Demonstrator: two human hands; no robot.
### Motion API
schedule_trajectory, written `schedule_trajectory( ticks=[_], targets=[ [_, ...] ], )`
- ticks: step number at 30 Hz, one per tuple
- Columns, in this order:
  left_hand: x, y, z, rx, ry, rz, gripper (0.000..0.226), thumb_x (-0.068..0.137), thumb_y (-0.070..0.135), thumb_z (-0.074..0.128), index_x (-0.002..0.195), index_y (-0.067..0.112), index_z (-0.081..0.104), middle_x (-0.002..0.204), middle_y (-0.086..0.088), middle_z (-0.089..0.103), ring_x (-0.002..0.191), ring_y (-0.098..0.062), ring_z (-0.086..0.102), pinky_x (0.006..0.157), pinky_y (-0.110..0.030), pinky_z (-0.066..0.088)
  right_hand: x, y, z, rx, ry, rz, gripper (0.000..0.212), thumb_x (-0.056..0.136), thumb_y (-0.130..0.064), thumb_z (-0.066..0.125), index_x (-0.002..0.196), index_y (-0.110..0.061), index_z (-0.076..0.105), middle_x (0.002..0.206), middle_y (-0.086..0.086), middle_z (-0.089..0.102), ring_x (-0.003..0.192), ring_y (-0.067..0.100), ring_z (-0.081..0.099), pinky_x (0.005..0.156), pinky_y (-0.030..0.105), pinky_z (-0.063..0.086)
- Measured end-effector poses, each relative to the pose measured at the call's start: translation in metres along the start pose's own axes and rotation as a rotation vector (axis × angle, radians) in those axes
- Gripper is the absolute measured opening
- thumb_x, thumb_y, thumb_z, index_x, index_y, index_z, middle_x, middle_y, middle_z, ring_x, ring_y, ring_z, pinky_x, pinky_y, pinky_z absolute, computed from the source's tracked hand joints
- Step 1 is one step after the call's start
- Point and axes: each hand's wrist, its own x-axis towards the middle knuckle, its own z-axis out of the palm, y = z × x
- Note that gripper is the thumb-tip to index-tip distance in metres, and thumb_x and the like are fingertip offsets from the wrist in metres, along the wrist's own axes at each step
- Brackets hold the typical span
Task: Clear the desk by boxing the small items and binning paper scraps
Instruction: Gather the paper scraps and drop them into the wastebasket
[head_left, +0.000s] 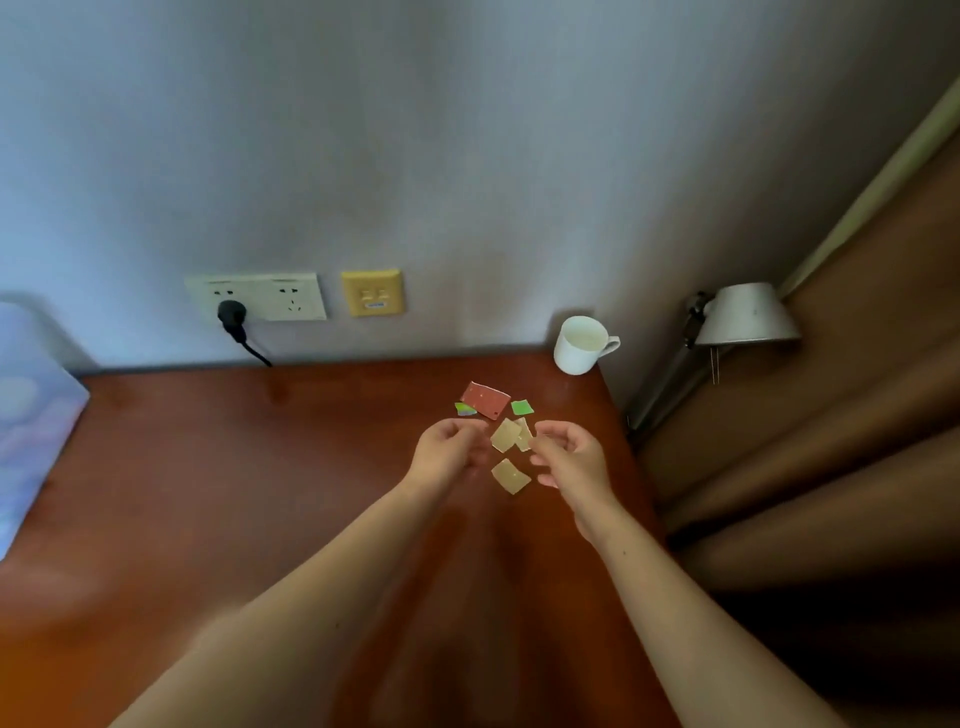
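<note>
No legible text, labels or numbers.

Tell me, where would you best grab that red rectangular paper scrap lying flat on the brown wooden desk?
Probably from above, at its far long edge. The red rectangular paper scrap lies flat on the brown wooden desk, so it must be pinched up; that edge faces the white mug and is free, while green paper scraps flank its ends.
</note>
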Motion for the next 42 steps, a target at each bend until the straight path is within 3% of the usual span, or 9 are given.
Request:
schedule_trajectory(
  ticks=[3,6,12,19,23,28,34,38,42],
  targets=[
    [0.022,-0.014,0.021,0.079,0.028,-0.008,0.011,0.093,0.004,0.051,0.096,0.01,0.06,0.074,-0.002,0.058,0.06,-0.009,0.051,0.042,-0.011,0.038,0.036,0.016,-0.016,-0.068,0.021,0.051,0.016,0.089,-0.013,0.064,0.104,-0.015,0.063,0.099,0.003,0.066,0.087,0.014,0.062,0.073,0.028,0.052],
    [0.045,-0.034,0.037,0.17,0.037,-0.041,0.011,0.09,0.005,0.06,0.099,0.01,0.059,0.077,-0.001,0.058,0.062,-0.01,0.052,0.054,-0.017,0.044,0.067,0.035,-0.029,-0.178,0.021,0.104,0.023,0.086,-0.005,0.064,0.107,-0.014,0.061,0.101,0.004,0.064,0.086,0.013,0.06,0.084,0.034,0.053],
    [0.081,-0.069,0.054,0.481,0.088,-0.044,0.02,0.08,0.016,0.067,0.089,0.029,0.054,0.095,0.003,0.062,0.085,-0.016,0.062,0.08,-0.033,0.051,0.113,0.068,-0.037,-0.534,-0.031,0.05,0.032,0.083,-0.016,0.071,0.113,-0.019,0.06,0.119,0.003,0.056,0.094,0.015,0.057,0.074,0.026,0.051],
    [0.097,-0.088,0.055,0.92,0.168,-0.027,0.04,0.075,0.04,0.07,0.108,0.025,0.054,0.111,0.003,0.043,0.091,-0.022,0.06,0.072,-0.033,0.049,0.13,0.082,-0.027,-0.795,-0.042,-0.039,0.042,0.084,-0.027,0.071,0.123,-0.024,0.055,0.129,0.001,0.043,0.103,0.022,0.058,0.07,0.026,0.049],
    [0.102,-0.097,0.052,1.091,0.163,0.008,0.057,0.071,0.055,0.073,0.112,0.022,0.05,0.115,0.0,0.041,0.097,-0.025,0.057,0.07,-0.035,0.048,0.132,0.085,-0.023,-0.841,-0.026,-0.069,0.032,0.083,-0.027,0.073,0.11,-0.022,0.058,0.126,0.001,0.043,0.095,0.021,0.06,0.061,0.024,0.043],
    [0.107,-0.104,0.051,1.206,0.14,0.08,0.047,0.074,0.055,0.069,0.102,0.02,0.054,0.11,0.0,0.044,0.097,-0.023,0.055,0.068,-0.036,0.05,0.137,0.084,-0.023,-0.863,0.003,-0.057,0.026,0.081,-0.029,0.074,0.097,-0.022,0.055,0.112,-0.001,0.05,0.091,0.02,0.057,0.058,0.024,0.04],
    [0.111,-0.099,0.051,0.949,0.078,0.088,0.022,0.082,0.039,0.065,0.078,0.022,0.051,0.082,0.006,0.052,0.076,-0.02,0.054,0.059,-0.028,0.039,0.141,0.082,-0.018,-0.542,0.018,-0.007,0.025,0.08,-0.023,0.072,0.068,-0.02,0.051,0.074,-0.002,0.06,0.071,0.02,0.057,0.056,0.025,0.04],
    [0.119,-0.096,0.05,0.531,0.131,0.022,0.023,0.078,0.015,0.057,0.067,0.02,0.038,0.064,0.001,0.049,0.064,-0.026,0.047,0.058,-0.035,0.041,0.143,0.073,-0.013,-0.15,0.068,0.082,0.018,0.077,-0.005,0.066,0.067,-0.008,0.05,0.084,0.009,0.068,0.071,0.02,0.058,0.065,0.032,0.049],
    [0.128,-0.084,0.055,0.413,0.187,0.041,0.019,0.076,0.01,0.046,0.07,0.024,0.035,0.069,-0.008,0.056,0.069,-0.031,0.054,0.063,-0.045,0.046,0.153,0.071,-0.01,-0.109,0.075,0.078,0.017,0.077,0.004,0.057,0.073,-0.01,0.048,0.081,0.017,0.06,0.073,0.027,0.056,0.062,0.031,0.045]
  ],
)
